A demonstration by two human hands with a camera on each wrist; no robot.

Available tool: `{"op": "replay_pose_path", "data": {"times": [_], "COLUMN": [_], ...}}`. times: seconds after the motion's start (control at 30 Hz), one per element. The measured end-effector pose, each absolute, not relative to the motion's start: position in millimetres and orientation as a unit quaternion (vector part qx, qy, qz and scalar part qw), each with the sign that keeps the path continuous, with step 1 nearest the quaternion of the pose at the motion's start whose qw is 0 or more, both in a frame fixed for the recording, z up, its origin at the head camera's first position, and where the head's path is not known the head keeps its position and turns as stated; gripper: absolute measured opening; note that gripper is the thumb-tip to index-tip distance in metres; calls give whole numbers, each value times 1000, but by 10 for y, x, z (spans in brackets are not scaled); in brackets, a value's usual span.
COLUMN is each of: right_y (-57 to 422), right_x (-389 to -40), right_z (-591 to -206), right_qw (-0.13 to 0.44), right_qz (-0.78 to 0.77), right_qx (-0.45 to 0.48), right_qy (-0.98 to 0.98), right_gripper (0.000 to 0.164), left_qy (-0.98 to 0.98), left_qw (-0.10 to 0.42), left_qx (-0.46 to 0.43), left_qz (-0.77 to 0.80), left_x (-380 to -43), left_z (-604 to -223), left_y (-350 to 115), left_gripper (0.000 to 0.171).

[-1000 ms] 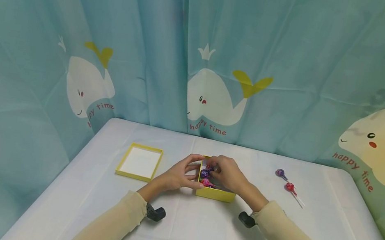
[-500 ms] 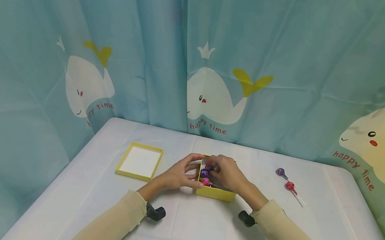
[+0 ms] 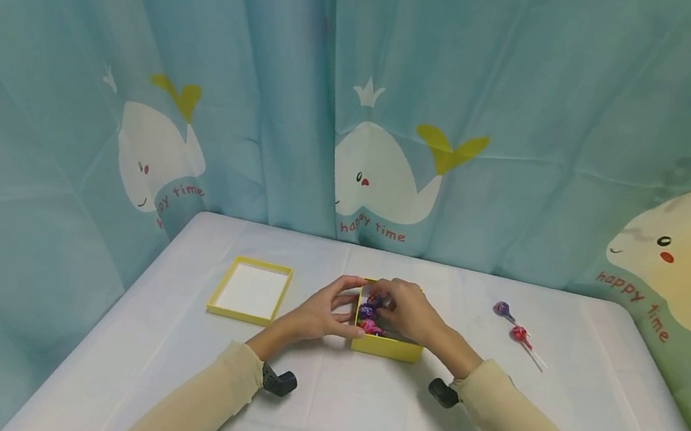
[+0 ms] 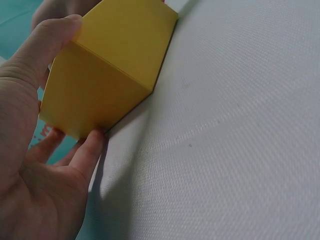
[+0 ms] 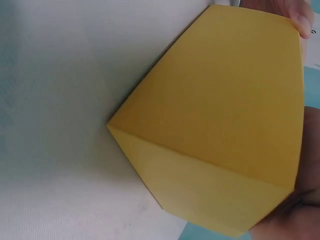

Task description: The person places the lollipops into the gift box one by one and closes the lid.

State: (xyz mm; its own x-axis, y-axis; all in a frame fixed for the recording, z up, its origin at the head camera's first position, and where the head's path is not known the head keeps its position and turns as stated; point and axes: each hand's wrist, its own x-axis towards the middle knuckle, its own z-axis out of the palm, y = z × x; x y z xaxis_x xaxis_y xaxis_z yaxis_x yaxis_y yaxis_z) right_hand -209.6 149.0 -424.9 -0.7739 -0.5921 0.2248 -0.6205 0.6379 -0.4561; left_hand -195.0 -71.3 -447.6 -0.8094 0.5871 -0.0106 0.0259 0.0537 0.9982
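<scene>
A yellow box without its lid stands on the white table, with several wrapped lollipops inside along its left part. My left hand holds the box's left side, the thumb at the near corner and the fingers spread toward the far one. In the left wrist view, the thumb lies at the top edge and fingertips touch a side wall. My right hand reaches into the box from above, fingers curled, and pinches a purple lollipop by the look of it; the hand partly hides the grip and the box's right part.
The yellow-rimmed lid lies inside up on the left of the table. To the right lie a purple lollipop and a red lollipop with white sticks. A blue curtain hangs behind the table.
</scene>
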Motion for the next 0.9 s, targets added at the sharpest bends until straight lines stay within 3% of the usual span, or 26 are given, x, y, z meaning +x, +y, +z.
{"op": "replay_pose_path", "data": {"times": [0.43, 0.9], "right_y": [1697, 1915], "right_x": [-2084, -1976], "right_z": [-4035, -3970], "right_qw": [-38, -40], "right_qz": [305, 346], "right_qx": [405, 390], "right_qy": [-861, -853], "right_gripper": [46, 55], "left_qy": [699, 702], "left_qw": [198, 197], "left_qx": [225, 218], "left_qz": [649, 649], "left_x": [-2040, -2027], "left_z": [-4698, -4687], "left_y": [-709, -713], "left_gripper": [85, 85]}}
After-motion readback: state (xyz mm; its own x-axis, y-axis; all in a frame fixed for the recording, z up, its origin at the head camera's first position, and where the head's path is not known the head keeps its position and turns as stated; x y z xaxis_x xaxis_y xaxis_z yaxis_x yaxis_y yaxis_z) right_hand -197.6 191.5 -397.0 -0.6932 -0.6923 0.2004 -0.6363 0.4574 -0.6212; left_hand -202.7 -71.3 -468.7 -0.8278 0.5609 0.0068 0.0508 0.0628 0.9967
